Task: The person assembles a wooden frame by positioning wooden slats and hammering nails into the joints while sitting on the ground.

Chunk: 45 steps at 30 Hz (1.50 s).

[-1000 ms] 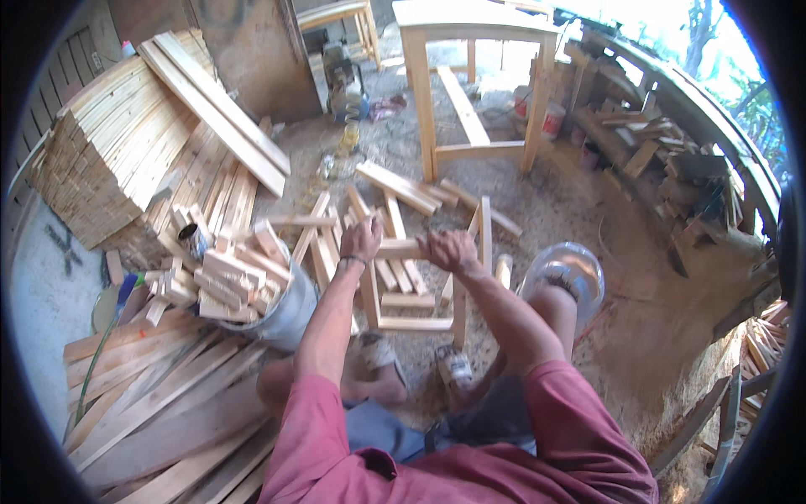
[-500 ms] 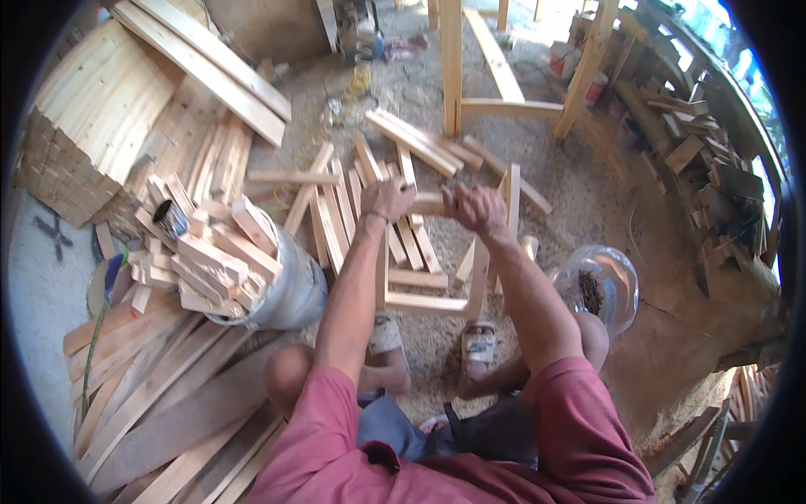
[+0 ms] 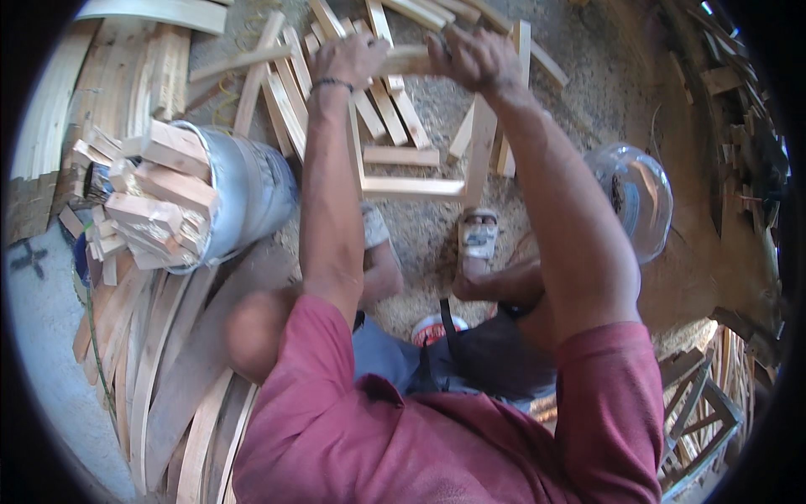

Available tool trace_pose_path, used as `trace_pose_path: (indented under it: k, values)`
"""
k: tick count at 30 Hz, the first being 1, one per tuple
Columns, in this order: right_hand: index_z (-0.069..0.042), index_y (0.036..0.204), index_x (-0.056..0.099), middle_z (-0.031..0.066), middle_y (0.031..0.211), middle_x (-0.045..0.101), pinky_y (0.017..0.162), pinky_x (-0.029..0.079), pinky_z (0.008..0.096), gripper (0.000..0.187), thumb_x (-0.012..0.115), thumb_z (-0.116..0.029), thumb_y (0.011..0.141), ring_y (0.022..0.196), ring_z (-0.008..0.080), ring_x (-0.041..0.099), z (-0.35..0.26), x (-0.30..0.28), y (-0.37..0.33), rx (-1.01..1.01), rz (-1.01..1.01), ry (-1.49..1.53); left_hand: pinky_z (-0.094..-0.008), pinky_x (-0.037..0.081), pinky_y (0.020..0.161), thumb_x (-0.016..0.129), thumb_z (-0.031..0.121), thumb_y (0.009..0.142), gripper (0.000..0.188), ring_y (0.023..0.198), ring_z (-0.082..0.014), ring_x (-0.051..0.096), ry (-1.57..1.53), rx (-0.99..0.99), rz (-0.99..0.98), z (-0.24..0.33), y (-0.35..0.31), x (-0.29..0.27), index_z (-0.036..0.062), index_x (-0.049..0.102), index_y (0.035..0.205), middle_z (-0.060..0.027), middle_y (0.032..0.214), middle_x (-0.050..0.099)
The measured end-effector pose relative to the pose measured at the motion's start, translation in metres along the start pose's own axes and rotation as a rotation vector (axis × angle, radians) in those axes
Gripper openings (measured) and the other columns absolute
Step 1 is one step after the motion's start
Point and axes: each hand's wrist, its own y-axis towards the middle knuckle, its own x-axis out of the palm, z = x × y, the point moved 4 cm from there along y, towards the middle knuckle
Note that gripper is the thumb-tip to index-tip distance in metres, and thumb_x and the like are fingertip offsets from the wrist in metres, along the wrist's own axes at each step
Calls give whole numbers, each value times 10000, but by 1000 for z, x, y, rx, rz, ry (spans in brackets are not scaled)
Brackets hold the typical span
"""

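A rectangular wooden frame (image 3: 413, 187) stands on the floor in front of my feet, made of pale bars. My left hand (image 3: 351, 63) grips its far left corner, fingers closed round the wood. At the far right corner my right hand (image 3: 478, 59) is closed as well, and the far rail (image 3: 409, 60) runs between both hands. My forearms hide parts of the frame's sides. Loose wooden sticks (image 3: 388, 113) lie inside and to the left of the frame, and a short wooden block (image 3: 401, 156) rests by its near rail.
On the left, a bucket (image 3: 252, 189) full of wood offcuts (image 3: 159, 185) lies tilted, with long boards (image 3: 201, 403) below it. A clear plastic container (image 3: 645, 197) is to the right of my leg. Wood scraps (image 3: 739, 109) line the right side.
The view has tipped downward, so the frame, bucket and sticks appear higher in the picture. Both hands keep their hold at the frame's far corners.
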Motion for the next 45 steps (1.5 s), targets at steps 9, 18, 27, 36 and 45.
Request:
trace_pose_path:
  k: [9,18,27,36,45]
  values:
    - [-114,701,632,145,634,661,513,555,489,293,632,-358,864,561,363,666,8,-4,7,-117,245,115,-474,489,935,478,537,850,487,1048,-429,639,87,-37,-4,0,13,12,150,741,982,-230,1030,702]
    - [-214,996,691,89,847,717,721,590,445,401,443,-525,946,731,262,709,31,47,14,-129,-58,130,-497,465,1001,483,553,873,615,1147,-441,607,112,-97,-101,8,-7,-1,77,663,1218,-255,1206,648]
    - [-128,695,648,166,609,654,556,563,472,334,549,-358,915,572,360,676,-16,-45,-20,-35,116,148,-512,512,834,523,409,831,365,894,-410,677,23,-18,121,19,-38,-33,135,750,914,-210,913,709]
    - [-84,946,709,175,854,718,722,565,460,416,519,-454,944,784,352,713,-69,-116,-86,36,-158,269,-482,526,727,593,364,804,281,816,-387,671,-64,101,408,8,-148,-69,104,700,794,-171,835,698]
    - [12,1078,648,210,1063,654,836,518,405,278,682,-178,878,980,339,657,-86,-176,-261,259,207,776,-414,464,678,628,182,824,110,706,-272,619,-67,218,729,14,-353,-50,81,628,780,-86,753,627]
